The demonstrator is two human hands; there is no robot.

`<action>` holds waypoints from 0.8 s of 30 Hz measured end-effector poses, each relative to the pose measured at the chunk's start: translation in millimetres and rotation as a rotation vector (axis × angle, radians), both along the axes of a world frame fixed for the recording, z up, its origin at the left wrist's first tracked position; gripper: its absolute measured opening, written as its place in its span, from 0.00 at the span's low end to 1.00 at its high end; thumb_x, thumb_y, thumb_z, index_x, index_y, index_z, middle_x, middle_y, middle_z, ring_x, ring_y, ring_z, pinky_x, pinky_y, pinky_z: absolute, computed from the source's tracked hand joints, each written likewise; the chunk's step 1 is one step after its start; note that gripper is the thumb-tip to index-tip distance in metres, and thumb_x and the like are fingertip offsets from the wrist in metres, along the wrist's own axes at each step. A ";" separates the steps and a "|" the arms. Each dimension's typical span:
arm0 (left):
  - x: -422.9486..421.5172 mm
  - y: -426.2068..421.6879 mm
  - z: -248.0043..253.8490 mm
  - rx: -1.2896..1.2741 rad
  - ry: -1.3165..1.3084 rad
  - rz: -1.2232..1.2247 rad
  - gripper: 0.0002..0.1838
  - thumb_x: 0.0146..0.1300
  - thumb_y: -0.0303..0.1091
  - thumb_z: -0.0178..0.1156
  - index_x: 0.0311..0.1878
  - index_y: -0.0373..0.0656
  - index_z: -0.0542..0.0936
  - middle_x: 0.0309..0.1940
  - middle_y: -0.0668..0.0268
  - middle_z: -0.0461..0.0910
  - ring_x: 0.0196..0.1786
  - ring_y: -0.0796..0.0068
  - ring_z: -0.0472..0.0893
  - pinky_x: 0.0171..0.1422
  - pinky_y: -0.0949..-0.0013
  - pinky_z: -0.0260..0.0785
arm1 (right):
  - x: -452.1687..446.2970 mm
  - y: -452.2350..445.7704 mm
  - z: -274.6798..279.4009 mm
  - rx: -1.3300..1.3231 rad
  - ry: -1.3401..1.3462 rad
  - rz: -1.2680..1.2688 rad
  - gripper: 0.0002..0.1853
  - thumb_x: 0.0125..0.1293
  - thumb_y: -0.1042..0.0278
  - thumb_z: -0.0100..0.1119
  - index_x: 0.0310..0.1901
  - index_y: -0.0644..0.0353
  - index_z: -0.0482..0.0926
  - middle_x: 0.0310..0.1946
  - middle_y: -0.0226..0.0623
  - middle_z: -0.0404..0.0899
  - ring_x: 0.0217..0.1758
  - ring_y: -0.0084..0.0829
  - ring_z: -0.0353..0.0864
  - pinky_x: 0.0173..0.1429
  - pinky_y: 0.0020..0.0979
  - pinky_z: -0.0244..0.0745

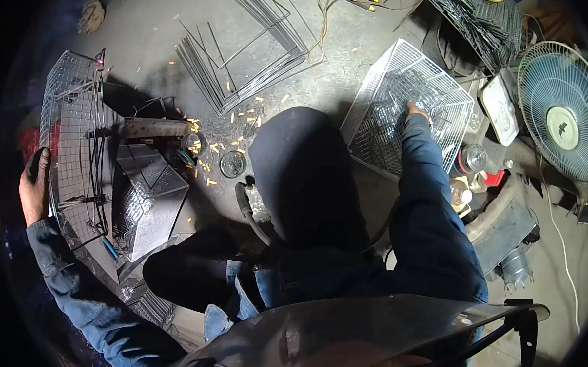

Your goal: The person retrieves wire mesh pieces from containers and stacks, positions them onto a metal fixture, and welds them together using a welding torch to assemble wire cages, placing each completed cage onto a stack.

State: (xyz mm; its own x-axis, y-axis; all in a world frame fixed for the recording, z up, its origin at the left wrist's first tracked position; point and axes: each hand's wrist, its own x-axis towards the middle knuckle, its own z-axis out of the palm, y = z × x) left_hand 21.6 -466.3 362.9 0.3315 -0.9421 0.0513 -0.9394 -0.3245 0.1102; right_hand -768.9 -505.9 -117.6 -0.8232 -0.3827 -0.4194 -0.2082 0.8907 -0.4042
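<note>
My left hand (pixel 35 188) is at the outer edge of a wire mesh panel (pixel 75 154) held in a dark metal frame, its thumb upright and its fingers closed about the edge. My right hand (pixel 418 111) reaches into a white wire basket (pixel 460 102) on the floor. Inside lies a heap of shiny thin metal wire pieces (pixel 390 115). The fingertips of that hand point down among them and are mostly hidden, so what they touch does not show.
Bent wire rods (pixel 203 74) lie on the floor ahead, near scattered yellowish stubs (pixel 215 148) and a glass dish (pixel 232 164). Another mesh basket (pixel 165 207) sits beside the frame. At right stand a fan (pixel 562 123), jars (pixel 471 158) and a trailing cable (pixel 563 254).
</note>
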 end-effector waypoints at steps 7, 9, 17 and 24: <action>-25.2 5.0 -2.7 -0.039 -0.117 -0.008 0.27 0.63 0.52 0.59 0.53 0.36 0.78 0.49 0.58 0.80 0.53 0.70 0.77 0.60 0.70 0.65 | 56.4 -2.5 11.9 -0.076 0.023 -0.164 0.48 0.48 0.47 0.71 0.57 0.82 0.62 0.55 0.60 0.72 0.58 0.50 0.74 0.64 0.36 0.66; -28.8 3.5 -0.5 -0.015 -0.127 -0.014 0.27 0.63 0.52 0.59 0.53 0.37 0.78 0.49 0.58 0.80 0.53 0.69 0.78 0.59 0.69 0.65 | 54.7 14.6 11.1 -0.162 0.189 -0.075 0.38 0.51 0.58 0.67 0.56 0.79 0.65 0.49 0.60 0.75 0.53 0.50 0.77 0.58 0.36 0.71; -88.8 9.3 -10.1 -0.218 -0.250 -0.299 0.28 0.55 0.43 0.66 0.56 0.37 0.75 0.51 0.51 0.78 0.55 0.57 0.77 0.60 0.63 0.67 | 37.1 45.9 146.5 -1.179 -0.736 0.181 0.13 0.55 0.79 0.61 0.43 0.69 0.77 0.31 0.37 0.79 0.28 0.26 0.77 0.33 0.26 0.74; -260.7 108.5 -60.9 -0.550 0.057 -0.860 0.29 0.41 0.35 0.67 0.53 0.48 0.78 0.59 0.59 0.71 0.65 0.54 0.67 0.68 0.47 0.57 | 284.6 55.3 377.9 -0.694 -1.495 0.763 0.14 0.59 0.73 0.59 0.46 0.69 0.74 0.26 0.31 0.74 0.20 0.19 0.73 0.20 0.21 0.72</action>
State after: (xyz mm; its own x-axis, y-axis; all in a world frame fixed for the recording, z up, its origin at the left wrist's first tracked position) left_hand -239.1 -357.8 302.1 -0.4306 -0.7129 0.5535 -0.8191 0.5662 0.0921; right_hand -484.3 -450.6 260.3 0.4753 -0.8620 -0.1765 0.4015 0.3910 -0.8282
